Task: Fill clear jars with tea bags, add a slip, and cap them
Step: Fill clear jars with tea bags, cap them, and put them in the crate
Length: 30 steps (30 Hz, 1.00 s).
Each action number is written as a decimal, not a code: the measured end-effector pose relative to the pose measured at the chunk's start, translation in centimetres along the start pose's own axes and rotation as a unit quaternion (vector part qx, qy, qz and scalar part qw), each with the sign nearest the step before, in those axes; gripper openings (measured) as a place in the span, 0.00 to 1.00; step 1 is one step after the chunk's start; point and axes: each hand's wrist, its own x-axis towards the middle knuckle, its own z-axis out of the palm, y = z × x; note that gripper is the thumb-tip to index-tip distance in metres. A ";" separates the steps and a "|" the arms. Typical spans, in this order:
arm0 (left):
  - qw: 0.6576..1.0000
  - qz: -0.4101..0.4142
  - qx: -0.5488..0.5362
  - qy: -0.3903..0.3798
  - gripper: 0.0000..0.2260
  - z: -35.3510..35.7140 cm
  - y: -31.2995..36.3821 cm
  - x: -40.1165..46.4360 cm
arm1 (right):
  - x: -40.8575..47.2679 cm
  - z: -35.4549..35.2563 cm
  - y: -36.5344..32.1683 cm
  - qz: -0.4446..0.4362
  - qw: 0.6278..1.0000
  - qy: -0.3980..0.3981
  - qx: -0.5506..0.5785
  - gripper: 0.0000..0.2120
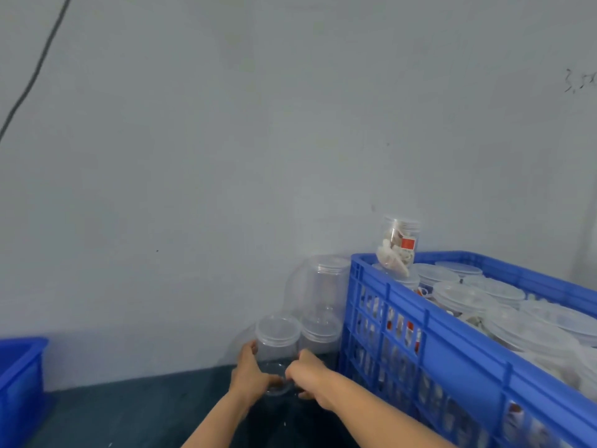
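Blue crate (pixel 452 347): nearest the camera, right foreground, on the dark table (pixel 129 412); slotted wall, packed with capped clear jars (pixel 465 299) holding tea bags, red tags showing through the slots.
Wall (pixel 226 156): pale, fills most of the view; a faint handwritten scrawl (pixel 580 80) at the far right edge, too smeared to read.
Black cable (pixel 35 72): runs diagonally down the wall at upper left.
Blue bin (pixel 19 383): left edge, on the table, only a corner in view.
Empty jar stack (pixel 326 305): clear capped jars, one on another, standing between the crate and the wall, just behind the held jar.
Held jar (pixel 277 347): clear, capped, appears empty; upright over the table edge near the wall, touching the stack beside it.
Filled jar (pixel 400 244): stands on the lids in the crate's far corner; tea bags inside, a red label on its side, print not legible; one tea bag (pixel 391 260) leans outside against its foot.
Left hand (pixel 250 371): fingers curled round the left side and base of the held jar, thumb up along its wall.
Right hand (pixel 307 373): fingers curled round the right side and base of the same jar; the two hands nearly meet beneath it.
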 end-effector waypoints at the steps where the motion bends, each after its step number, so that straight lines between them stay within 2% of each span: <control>1: 1.000 0.003 -0.003 0.001 0.44 0.2 -0.1 0.1 | 0.2 0.0 0.1 0.001 1.000 0.001 -0.004 0.22; 4: 0.999 0.007 -0.036 0.002 0.43 0.7 -0.3 0.2 | 0.1 0.2 0.2 -0.001 1.000 0.001 -0.006 0.27; 8: 0.996 0.014 -0.087 0.005 0.34 0.4 0.3 -0.7 | -1.3 0.1 -0.6 -0.017 1.000 -0.004 0.005 0.27; 12: 0.992 0.065 -0.094 0.061 0.38 -1.3 2.4 -2.7 | -3.6 -0.2 -2.3 -0.059 0.998 -0.011 0.004 0.31; 19: 0.978 0.122 -0.092 0.142 0.42 -5.9 5.4 -10.0 | -10.2 0.1 -5.3 -0.127 0.991 -0.030 0.016 0.20; 23: 0.975 0.136 -0.096 0.144 0.41 -8.4 5.0 -15.0 | -13.9 1.0 -5.6 -0.140 0.989 -0.053 0.012 0.20; 27: 0.980 0.136 -0.099 0.103 0.38 -9.9 3.7 -20.0 | -16.3 2.2 -4.9 -0.148 0.981 -0.071 0.103 0.17; 30: 0.991 0.106 -0.008 0.087 0.37 -9.9 1.4 -23.7 | -17.6 3.5 -3.5 -0.150 0.964 -0.083 0.201 0.13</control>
